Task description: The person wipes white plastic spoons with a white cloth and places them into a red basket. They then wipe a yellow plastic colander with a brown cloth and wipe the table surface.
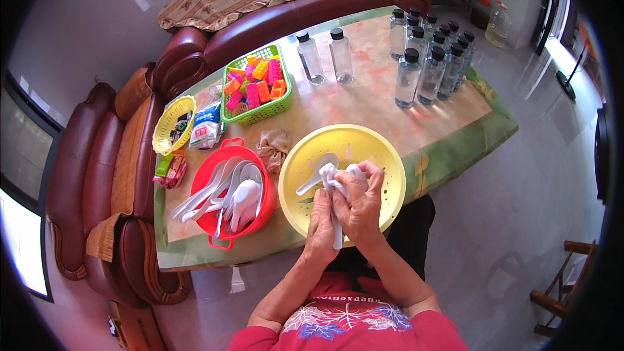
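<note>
Wiping a white spoon [337, 233] with a white cloth [330, 175] seems to be the step in hand, worked above the yellow colander [344, 134] at the near edge of the counter [370, 101]. The spoon sits between the two palms, its handle pointing down toward the body. The left hand [320, 222] has its grip closed around the spoon, though exactly where the fingers press is hidden. The right hand [359, 205] has its grip clamped on the bunched cloth, thumb and fingers together. To do this well, steady the handle with the left and let the right do the turning, pressing the cloth into the hollow before drawing it along the stem. Keep the wrists low over the colander, so a slip would drop the spoon inside it. Another spoon [324, 166] lies in the colander just beside the fingers, so leave room to avoid knocking it. More spoons [246, 198] rest piled in the red basket [270, 198] to the left, clear of both elbows.
</note>
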`<action>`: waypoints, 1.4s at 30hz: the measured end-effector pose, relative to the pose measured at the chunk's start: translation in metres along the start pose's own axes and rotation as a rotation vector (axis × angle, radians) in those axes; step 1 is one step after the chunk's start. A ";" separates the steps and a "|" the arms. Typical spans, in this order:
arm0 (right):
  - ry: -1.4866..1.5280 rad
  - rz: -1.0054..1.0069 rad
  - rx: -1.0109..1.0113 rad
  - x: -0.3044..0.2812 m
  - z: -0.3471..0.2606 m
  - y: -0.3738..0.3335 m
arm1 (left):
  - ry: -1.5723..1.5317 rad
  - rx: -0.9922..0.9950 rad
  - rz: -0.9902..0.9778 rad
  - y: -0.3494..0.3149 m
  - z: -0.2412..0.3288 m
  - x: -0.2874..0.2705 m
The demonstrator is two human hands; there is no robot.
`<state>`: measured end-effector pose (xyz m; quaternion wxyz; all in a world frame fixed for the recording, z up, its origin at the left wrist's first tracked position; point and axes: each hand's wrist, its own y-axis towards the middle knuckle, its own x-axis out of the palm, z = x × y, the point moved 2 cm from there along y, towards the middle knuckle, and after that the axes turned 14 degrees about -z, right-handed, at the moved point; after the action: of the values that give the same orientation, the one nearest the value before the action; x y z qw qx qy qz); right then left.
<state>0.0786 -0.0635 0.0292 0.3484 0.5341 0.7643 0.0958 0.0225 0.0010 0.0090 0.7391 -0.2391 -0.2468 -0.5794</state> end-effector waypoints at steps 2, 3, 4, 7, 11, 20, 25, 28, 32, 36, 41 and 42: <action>-0.067 -0.065 -0.017 -0.001 -0.004 -0.007 | 0.041 0.015 0.041 0.000 0.000 -0.004; -0.060 -0.112 0.005 -0.003 -0.008 -0.011 | 0.107 0.025 0.031 0.001 0.000 -0.010; -0.052 -0.159 0.028 -0.004 -0.010 -0.012 | 0.173 0.035 0.022 0.001 -0.001 -0.014; -0.010 -0.329 0.088 -0.014 -0.007 -0.014 | 0.231 0.056 0.045 0.001 -0.003 -0.018; 0.056 -0.497 0.063 -0.025 -0.007 -0.022 | 0.073 0.016 0.056 0.000 -0.005 -0.021; -0.046 -0.265 -0.313 -0.023 -0.007 -0.007 | -0.073 -0.098 -0.018 0.003 0.011 -0.004; -0.186 -0.171 -0.329 -0.020 -0.006 0.014 | 0.142 -0.132 -0.252 -0.003 0.002 -0.024; -0.086 -0.009 -0.119 -0.011 0.004 0.012 | 0.241 -0.142 -0.146 0.000 0.000 -0.016; 0.258 0.055 0.184 0.001 0.017 0.010 | 0.180 -0.098 -0.052 0.003 0.001 -0.011; 0.392 -0.156 0.306 0.012 0.023 -0.004 | 0.090 0.160 -0.038 0.011 -0.006 -0.013; 0.781 -0.266 0.514 0.017 0.025 -0.008 | 0.161 0.148 -0.046 0.009 -0.004 -0.013; 0.843 -0.297 0.537 0.017 0.027 -0.012 | 0.220 0.158 -0.040 0.009 -0.004 -0.015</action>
<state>0.0837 -0.0594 -0.0042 -0.1289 0.4055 0.9034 0.0528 0.0282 0.0109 -0.0041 0.7664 -0.1102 -0.2137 -0.5957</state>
